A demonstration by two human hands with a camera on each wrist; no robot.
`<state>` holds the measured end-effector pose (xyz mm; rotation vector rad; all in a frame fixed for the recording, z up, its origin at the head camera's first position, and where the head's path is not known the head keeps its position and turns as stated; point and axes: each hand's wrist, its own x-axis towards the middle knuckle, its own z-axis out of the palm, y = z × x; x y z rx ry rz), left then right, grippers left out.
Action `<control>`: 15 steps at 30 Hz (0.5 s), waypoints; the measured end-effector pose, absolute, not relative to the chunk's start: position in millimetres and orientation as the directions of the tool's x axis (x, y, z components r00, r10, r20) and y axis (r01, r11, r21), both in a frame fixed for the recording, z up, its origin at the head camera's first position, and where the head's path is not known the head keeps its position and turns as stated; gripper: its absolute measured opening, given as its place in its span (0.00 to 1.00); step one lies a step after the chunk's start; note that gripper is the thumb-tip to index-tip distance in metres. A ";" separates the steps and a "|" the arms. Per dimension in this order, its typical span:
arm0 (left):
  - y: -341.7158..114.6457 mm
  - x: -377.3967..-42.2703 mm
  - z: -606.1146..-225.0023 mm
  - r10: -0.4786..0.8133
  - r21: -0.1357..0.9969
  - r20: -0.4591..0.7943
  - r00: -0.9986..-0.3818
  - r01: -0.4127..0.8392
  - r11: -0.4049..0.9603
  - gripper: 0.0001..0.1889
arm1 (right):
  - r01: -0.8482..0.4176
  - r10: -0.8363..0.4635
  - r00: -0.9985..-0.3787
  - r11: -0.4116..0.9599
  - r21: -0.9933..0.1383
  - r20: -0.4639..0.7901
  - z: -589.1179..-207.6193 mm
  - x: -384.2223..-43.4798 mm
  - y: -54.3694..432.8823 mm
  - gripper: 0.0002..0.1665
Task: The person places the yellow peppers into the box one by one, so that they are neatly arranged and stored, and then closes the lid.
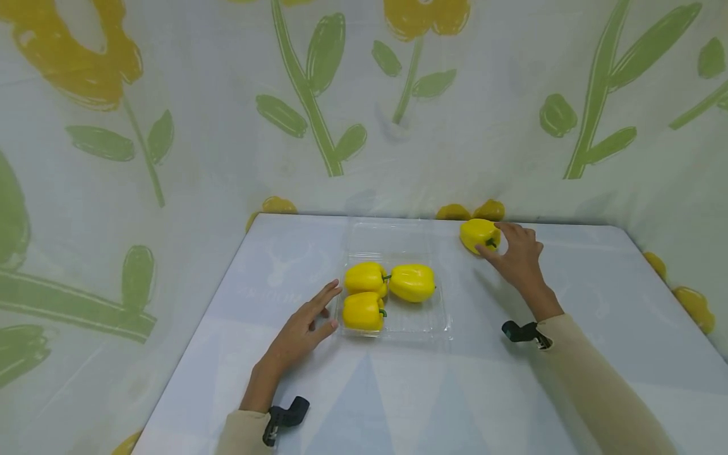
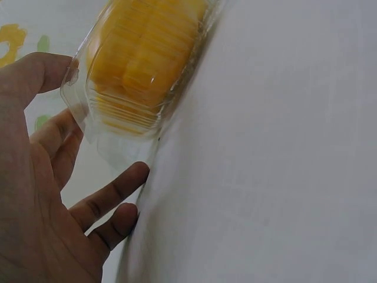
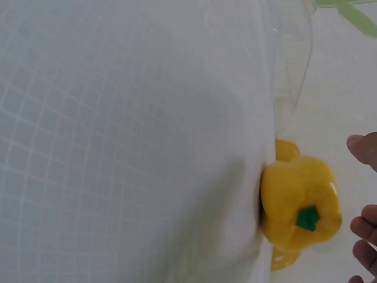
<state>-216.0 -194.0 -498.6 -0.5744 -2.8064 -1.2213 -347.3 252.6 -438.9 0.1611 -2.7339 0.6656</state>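
Note:
A clear plastic clamshell box [image 1: 418, 322] lies on the table with its lid [image 1: 387, 235] folded back toward the wall. It holds three yellow bell peppers [image 1: 413, 283], two on its left side and one at the upper right. My left hand [image 1: 304, 325] is at the box's left side, thumb and fingers spread, with a fingertip at the clear rim [image 2: 73, 97]. Farther back, a fourth yellow pepper [image 1: 476, 235] with a green stem sits near the table's far edge. My right hand [image 1: 519, 256] reaches beside it, thumb and fingers parted; the right wrist view shows a gap between fingertips and pepper [image 3: 301, 203].
The white table [image 1: 591, 284] meets a hanging cloth [image 1: 483, 145] printed with yellow flowers and green leaves along its back edge. More of this cloth hangs at the left and right sides. A black wrist camera [image 1: 287, 414] sits on each wrist.

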 end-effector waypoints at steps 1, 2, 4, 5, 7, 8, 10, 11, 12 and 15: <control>-194.4 -215.6 -498.5 0.320 0.703 0.168 -0.932 0.341 0.624 0.34 | -0.174 -0.031 -0.946 0.887 -0.428 0.322 -438.8 -348.8 252.6 0.42; -194.9 -215.5 -498.5 0.317 0.704 0.167 -0.933 0.338 0.624 0.34 | -0.168 -0.030 -0.949 0.890 -0.424 0.313 -439.6 -350.7 253.0 0.43; -195.5 -215.5 -499.0 0.314 0.701 0.168 -0.934 0.338 0.629 0.34 | -0.160 -0.028 -0.952 0.893 -0.420 0.303 -441.0 -354.6 254.0 0.44; -195.8 -215.5 -499.2 0.315 0.700 0.167 -0.934 0.337 0.630 0.34 | -0.159 -0.027 -0.953 0.894 -0.418 0.302 -442.0 -356.5 254.8 0.45; -196.2 -215.7 -499.8 0.318 0.695 0.174 -0.932 0.345 0.631 0.34 | -0.156 -0.025 -0.953 0.895 -0.418 0.303 -443.9 -359.9 256.8 0.45; -196.3 -215.9 -500.2 0.320 0.691 0.178 -0.931 0.350 0.632 0.34 | -0.154 -0.023 -0.953 0.896 -0.416 0.303 -445.0 -361.4 257.8 0.46; -196.2 -216.1 -500.0 0.325 0.691 0.184 -0.928 0.357 0.629 0.34 | -0.147 -0.020 -0.956 0.897 -0.416 0.294 -446.1 -363.5 258.8 0.46; -196.2 -216.2 -500.0 0.326 0.691 0.185 -0.927 0.359 0.627 0.34 | -0.143 -0.018 -0.957 0.898 -0.416 0.290 -446.6 -364.5 259.0 0.46; -196.1 -216.4 -500.0 0.328 0.692 0.189 -0.926 0.362 0.625 0.34 | -0.141 -0.017 -0.958 0.897 -0.418 0.286 -447.0 -365.2 259.2 0.46; -195.6 -217.3 -500.5 0.330 0.696 0.193 -0.924 0.366 0.617 0.34 | -0.135 -0.016 -0.962 0.896 -0.422 0.274 -448.6 -367.4 258.8 0.48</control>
